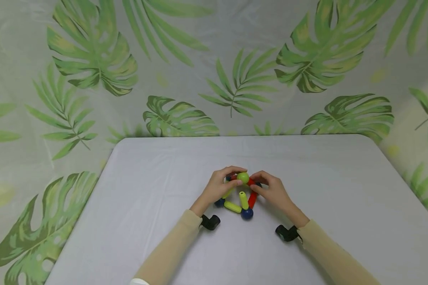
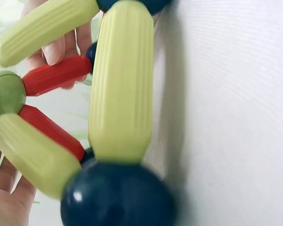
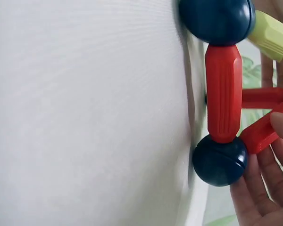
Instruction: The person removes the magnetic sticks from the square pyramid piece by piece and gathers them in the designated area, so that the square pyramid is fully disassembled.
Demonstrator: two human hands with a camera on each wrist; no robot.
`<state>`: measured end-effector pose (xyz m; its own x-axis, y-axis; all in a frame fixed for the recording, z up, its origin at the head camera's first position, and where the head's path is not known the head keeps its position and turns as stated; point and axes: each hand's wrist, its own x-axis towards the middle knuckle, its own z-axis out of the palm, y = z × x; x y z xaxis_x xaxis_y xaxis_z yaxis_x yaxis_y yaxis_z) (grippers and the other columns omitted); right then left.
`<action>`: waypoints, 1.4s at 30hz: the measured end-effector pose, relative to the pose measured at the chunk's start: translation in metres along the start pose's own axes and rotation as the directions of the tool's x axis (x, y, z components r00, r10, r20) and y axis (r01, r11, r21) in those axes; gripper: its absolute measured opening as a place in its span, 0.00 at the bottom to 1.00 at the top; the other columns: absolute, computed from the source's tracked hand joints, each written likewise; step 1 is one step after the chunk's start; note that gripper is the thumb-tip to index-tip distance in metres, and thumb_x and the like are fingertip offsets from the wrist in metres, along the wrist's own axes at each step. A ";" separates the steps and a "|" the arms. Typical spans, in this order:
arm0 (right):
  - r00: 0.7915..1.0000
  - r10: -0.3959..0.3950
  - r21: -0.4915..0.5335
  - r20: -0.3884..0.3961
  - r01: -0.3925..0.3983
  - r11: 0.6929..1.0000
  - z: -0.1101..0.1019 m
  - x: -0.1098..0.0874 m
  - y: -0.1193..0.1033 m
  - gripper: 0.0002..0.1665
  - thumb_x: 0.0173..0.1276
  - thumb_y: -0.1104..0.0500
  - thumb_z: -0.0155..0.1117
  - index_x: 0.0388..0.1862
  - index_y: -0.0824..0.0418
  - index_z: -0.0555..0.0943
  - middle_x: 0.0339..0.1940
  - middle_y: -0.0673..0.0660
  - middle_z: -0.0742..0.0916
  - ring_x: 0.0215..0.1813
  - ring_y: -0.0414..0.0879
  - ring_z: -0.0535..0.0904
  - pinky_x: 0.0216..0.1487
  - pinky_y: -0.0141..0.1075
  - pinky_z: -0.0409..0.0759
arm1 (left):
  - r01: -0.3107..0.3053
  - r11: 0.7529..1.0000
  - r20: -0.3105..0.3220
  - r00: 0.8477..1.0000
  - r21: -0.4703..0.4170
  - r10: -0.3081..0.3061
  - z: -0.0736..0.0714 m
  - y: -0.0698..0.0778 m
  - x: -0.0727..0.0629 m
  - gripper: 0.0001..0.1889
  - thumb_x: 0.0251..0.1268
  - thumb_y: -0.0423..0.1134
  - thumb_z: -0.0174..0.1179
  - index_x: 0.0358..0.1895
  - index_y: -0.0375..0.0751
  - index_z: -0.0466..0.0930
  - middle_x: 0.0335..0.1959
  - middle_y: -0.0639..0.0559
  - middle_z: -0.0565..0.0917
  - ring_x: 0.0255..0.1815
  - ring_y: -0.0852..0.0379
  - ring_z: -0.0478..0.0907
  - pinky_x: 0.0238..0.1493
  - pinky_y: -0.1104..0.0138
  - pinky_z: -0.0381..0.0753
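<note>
No text, label, brand, number or sign could be read in any view, neither on the toy rods [image 2: 121,84] and balls [image 2: 118,197] nor on the worktop [image 1: 171,166], leaf-print backdrop [image 1: 178,79] or wrist cameras [image 1: 211,222].

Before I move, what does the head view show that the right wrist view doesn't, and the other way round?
Only head: both sleeves and the black wrist devices, plus the green ball nearly whole, pinched by the left hand.

Only right wrist: the lengthwise ridges on the lower red rod and the seam around the lower dark blue ball.

Both: the right hand with its grip on the upper red rod, the white tabletop and the leaf-print backdrop.
</note>
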<state>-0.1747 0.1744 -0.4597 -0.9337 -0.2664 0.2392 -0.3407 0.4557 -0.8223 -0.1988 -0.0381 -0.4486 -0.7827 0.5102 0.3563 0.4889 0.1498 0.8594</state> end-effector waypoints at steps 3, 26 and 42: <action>0.999 -0.024 -0.023 -0.033 0.023 0.999 0.001 -0.005 -0.001 0.13 0.61 0.67 0.69 0.43 0.68 0.78 0.41 0.60 0.85 0.45 0.56 0.81 0.50 0.49 0.79 | -0.024 1.000 0.005 1.000 0.019 0.024 0.000 -0.003 0.001 0.17 0.65 0.33 0.60 0.57 0.38 0.78 0.51 0.46 0.82 0.50 0.51 0.76 0.56 0.50 0.73; 0.983 0.062 0.041 -0.171 -0.055 0.998 0.024 -0.025 -0.025 0.15 0.53 0.73 0.72 0.38 0.69 0.77 0.33 0.58 0.83 0.37 0.52 0.80 0.37 0.34 0.82 | -0.035 0.997 0.008 0.999 0.069 0.034 0.001 -0.002 0.002 0.19 0.57 0.28 0.66 0.54 0.32 0.78 0.51 0.42 0.81 0.49 0.46 0.76 0.53 0.53 0.75; 0.991 0.028 0.070 -0.129 -0.019 0.997 0.020 -0.038 -0.028 0.14 0.56 0.74 0.69 0.40 0.69 0.77 0.37 0.59 0.83 0.40 0.52 0.80 0.41 0.36 0.82 | -0.118 0.990 -0.002 0.993 0.078 0.119 0.002 -0.002 0.003 0.19 0.57 0.34 0.67 0.53 0.34 0.78 0.48 0.47 0.82 0.46 0.56 0.77 0.51 0.60 0.77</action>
<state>-0.1273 0.1548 -0.4561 -0.9494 -0.1411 0.2806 -0.3140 0.4007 -0.8607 -0.2010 -0.0349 -0.4504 -0.7197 0.5231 0.4565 0.6066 0.1540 0.7799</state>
